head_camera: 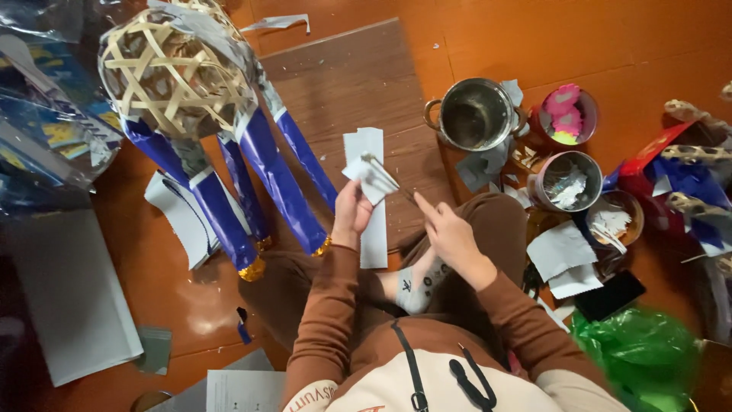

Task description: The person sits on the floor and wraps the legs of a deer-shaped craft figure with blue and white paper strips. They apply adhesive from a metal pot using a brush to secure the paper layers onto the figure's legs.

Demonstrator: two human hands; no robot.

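Mid-cut, we judge: our left hand [351,214] pinches a small white paper piece [366,175] above the lap, our right hand [450,236] closed on scissors [389,181] biting it; longer white strip [371,229] below uncut.

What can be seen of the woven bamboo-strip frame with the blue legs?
The woven frame of pale bamboo strips is a rounded, open lattice, partly wrapped in clear plastic film. Four legs covered in shiny blue paper run down from it, with white bands near the top and gold tips at the ends. It lies tilted on the orange floor, its legs over a brown board. Neither hand touches it.
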